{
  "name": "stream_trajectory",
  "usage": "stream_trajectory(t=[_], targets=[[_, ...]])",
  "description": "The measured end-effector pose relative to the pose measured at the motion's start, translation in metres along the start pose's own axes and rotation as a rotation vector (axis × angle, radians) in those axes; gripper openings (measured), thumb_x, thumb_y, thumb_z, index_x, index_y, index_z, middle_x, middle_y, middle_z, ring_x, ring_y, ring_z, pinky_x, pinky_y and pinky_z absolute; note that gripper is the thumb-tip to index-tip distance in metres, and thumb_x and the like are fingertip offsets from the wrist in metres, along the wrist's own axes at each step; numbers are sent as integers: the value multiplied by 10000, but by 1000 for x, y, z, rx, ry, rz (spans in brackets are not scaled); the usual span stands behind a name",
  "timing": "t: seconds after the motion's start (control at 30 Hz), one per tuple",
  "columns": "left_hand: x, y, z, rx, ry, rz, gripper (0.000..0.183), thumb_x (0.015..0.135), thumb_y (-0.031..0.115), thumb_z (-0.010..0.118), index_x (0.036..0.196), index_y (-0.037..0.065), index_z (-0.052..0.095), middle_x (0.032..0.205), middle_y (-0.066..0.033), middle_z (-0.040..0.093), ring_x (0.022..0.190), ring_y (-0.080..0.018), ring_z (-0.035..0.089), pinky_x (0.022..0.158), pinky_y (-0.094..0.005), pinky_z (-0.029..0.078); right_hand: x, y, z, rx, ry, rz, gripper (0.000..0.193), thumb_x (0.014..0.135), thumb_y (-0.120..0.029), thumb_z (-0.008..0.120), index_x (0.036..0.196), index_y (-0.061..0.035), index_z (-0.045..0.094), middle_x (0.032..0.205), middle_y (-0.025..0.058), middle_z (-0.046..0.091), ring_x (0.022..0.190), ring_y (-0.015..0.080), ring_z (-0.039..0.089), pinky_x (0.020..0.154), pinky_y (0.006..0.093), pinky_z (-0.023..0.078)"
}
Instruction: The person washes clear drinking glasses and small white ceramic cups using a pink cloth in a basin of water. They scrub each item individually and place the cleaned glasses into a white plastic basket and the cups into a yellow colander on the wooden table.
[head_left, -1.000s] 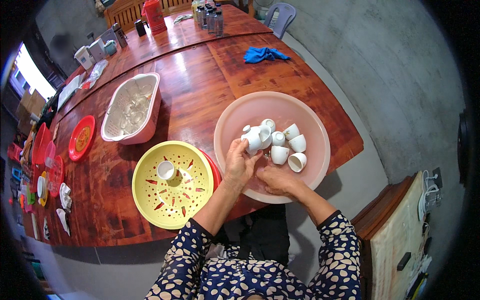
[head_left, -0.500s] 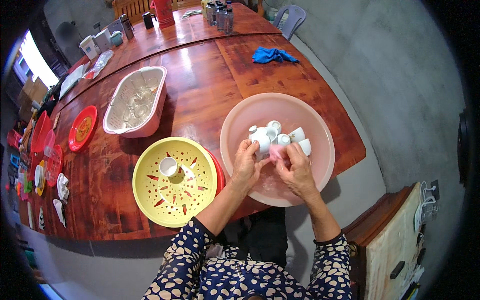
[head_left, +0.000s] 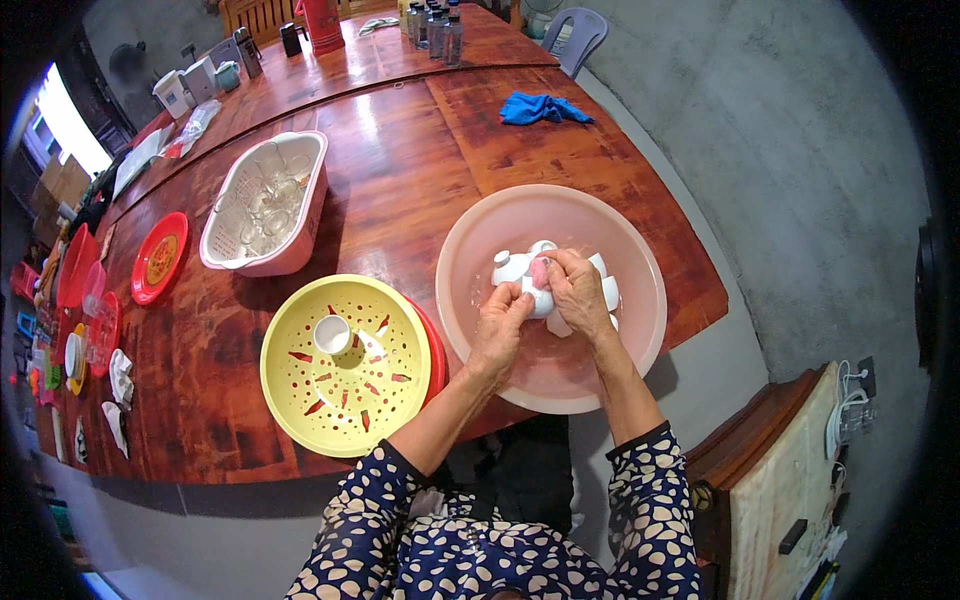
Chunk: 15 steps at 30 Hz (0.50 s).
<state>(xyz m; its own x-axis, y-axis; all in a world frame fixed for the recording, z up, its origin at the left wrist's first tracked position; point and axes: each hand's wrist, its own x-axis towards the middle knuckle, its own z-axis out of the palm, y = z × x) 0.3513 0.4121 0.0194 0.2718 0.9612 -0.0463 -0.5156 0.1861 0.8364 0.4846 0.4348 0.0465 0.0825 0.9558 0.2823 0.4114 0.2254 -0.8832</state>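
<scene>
A wide pink basin (head_left: 465, 230) stands before me at the table's right edge, with several white cups (head_left: 609, 290) and a white lidded piece with a round knob (head_left: 508, 266) inside. My left hand (head_left: 500, 330) is closed on a small white cup (head_left: 540, 302) over the basin. My right hand (head_left: 582, 292) pinches a pink cloth (head_left: 540, 272) against the cup's far side. To the left, a yellow colander (head_left: 290, 400) with a chilli pattern holds one white cup (head_left: 332, 334).
A pink-and-white basket (head_left: 308, 215) of clear glasses stands behind the colander. A red plate (head_left: 160, 258), a blue cloth (head_left: 543, 109) and several dark-capped bottles (head_left: 437, 35) lie or stand farther off. A wooden cabinet (head_left: 755, 470) is at my right.
My right hand has moved up and slightly left with the pink cloth, onto the white cup. My left hand has shifted slightly right, away from the knobbed piece.
</scene>
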Motion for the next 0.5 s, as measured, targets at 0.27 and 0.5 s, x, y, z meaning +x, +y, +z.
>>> stream_trajectory(t=[0.27,0.5], targets=[[-3,2,-5,285,-112,16,112,969,151,475,954,59,539,889,-6,554,843,-85,546,762,-250,481,-65,-31,7,-546,154,-526,251,843,-59,585,1076,33,583,1123,200,560,1027,361,556,863,428,447],[-8,6,6,-102,-109,-144,103,950,136,500,1016,57,510,982,-52,569,877,-135,592,760,-302,546,-31,-7,-5,115,106,58,209,886,-76,556,1061,24,613,933,179,635,858,308,625,773,371,487]])
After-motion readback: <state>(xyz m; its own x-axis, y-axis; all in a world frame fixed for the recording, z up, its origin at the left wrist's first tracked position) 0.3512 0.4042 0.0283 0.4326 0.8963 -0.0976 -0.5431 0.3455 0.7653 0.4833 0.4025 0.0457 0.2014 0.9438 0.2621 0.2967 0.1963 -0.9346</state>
